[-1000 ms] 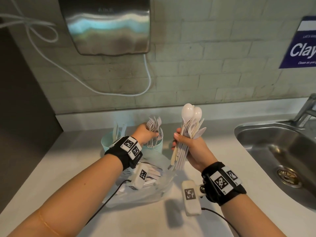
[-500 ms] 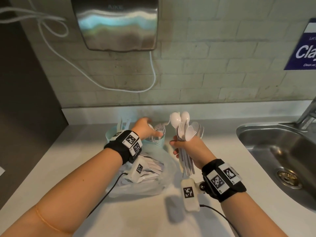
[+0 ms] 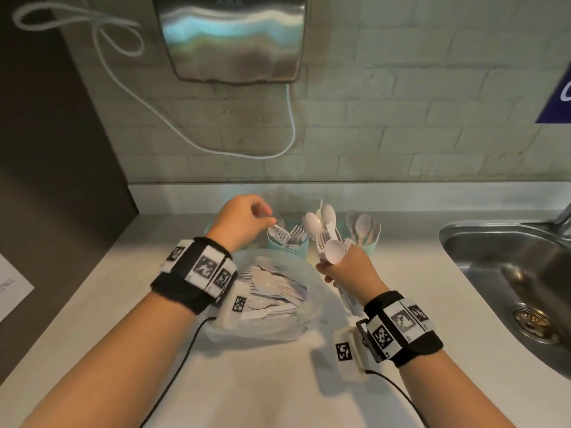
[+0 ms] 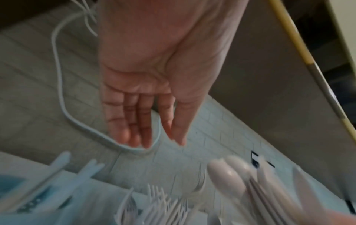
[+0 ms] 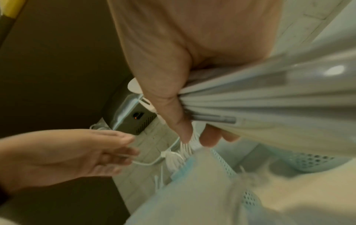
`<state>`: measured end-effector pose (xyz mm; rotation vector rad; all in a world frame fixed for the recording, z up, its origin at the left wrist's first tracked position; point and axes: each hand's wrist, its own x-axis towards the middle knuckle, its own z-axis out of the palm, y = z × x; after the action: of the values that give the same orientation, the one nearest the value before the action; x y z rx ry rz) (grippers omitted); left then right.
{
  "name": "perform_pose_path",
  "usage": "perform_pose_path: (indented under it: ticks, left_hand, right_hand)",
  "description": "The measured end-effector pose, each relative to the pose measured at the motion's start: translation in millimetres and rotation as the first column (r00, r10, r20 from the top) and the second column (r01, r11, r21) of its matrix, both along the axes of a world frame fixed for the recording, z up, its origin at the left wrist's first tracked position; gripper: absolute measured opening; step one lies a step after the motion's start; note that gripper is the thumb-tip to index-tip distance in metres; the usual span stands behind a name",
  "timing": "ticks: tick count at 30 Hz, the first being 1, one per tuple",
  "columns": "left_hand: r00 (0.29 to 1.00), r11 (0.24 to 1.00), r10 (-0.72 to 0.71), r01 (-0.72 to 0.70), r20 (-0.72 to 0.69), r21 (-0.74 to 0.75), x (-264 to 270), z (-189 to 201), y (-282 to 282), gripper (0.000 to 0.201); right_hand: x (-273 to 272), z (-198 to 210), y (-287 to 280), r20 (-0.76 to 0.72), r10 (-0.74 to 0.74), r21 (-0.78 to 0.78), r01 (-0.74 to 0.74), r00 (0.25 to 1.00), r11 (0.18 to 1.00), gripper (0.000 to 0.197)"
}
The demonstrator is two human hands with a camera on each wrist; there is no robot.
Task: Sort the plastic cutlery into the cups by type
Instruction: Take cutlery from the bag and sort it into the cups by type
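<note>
My left hand hovers just above and left of the teal cup of forks; the left wrist view shows its fingers straight and empty. My right hand grips a mixed bundle of white spoons and forks upright by the handles, in front of the cups. The teal cup of spoons stands behind that hand, to the right. A third teal cup with knives shows in the left wrist view; the left hand hides it in the head view.
A clear plastic bag of more white cutlery lies on the counter between my forearms. A steel sink is sunk in at the right. A hand dryer with a hanging white cable is on the tiled wall behind.
My left hand let go of the forks over the middle cup and now hovers open above it. My right hand lowered the bundle toward the cups.
</note>
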<state>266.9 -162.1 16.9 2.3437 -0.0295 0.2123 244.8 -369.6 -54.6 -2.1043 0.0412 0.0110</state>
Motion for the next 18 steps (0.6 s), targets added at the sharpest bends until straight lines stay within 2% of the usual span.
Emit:
perform_pose_path:
  ticks: [2, 4, 6, 9, 11, 14, 16, 18]
  left_hand:
    - [0.992, 0.995, 0.028, -0.016, -0.122, 0.097, -22.9, -6.4, 14.3, 0.010]
    - [0.964, 0.960, 0.096, -0.024, -0.249, 0.278, -42.4, -23.4, 23.9, 0.006]
    - [0.930, 0.934, 0.130, 0.001, -0.343, 0.356, -52.1, -43.7, 29.1, 0.026]
    - [0.896, 0.940, 0.090, 0.068, -0.434, 0.335, -58.6, -65.1, 32.5, 0.071]
    - [0.881, 0.911, 0.100, 0.106, -0.463, 0.399, -61.3, -73.4, 33.0, 0.086]
    - [0.859, 0.860, 0.117, 0.163, -0.498, 0.484, -65.4, -81.0, 33.8, 0.096]
    - [0.850, 0.859, 0.103, 0.185, -0.516, 0.477, -68.2, -84.5, 33.9, 0.096]
    - [0.856, 0.870, 0.064, 0.204, -0.514, 0.449, -69.1, -86.6, 32.2, 0.087]
  right_hand:
    - [-3.6, -4.7, 3.0, -0.015, 0.031, -0.107, -0.032, 0.999, 0.994, 0.039]
    - [-9.2, -5.8, 9.1, -0.019, 0.080, -0.206, -0.082, 0.997, 0.975, 0.040]
    - [-14.8, -5.8, 16.3, -0.017, 0.157, -0.365, -0.153, 0.987, 0.918, 0.039]
    - [-19.0, -11.8, 26.8, -0.047, 0.227, -0.524, -0.217, 0.973, 0.823, 0.038]
    - [-20.5, -18.0, 30.6, -0.086, 0.232, -0.574, -0.238, 0.969, 0.783, 0.038]
    - [-24.1, -22.3, 31.7, -0.132, 0.210, -0.602, -0.247, 0.969, 0.760, 0.036]
    - [-26.6, -22.5, 29.2, -0.156, 0.189, -0.589, -0.245, 0.969, 0.770, 0.038]
    - [-27.6, -20.7, 24.4, -0.167, 0.174, -0.566, -0.239, 0.970, 0.789, 0.037]
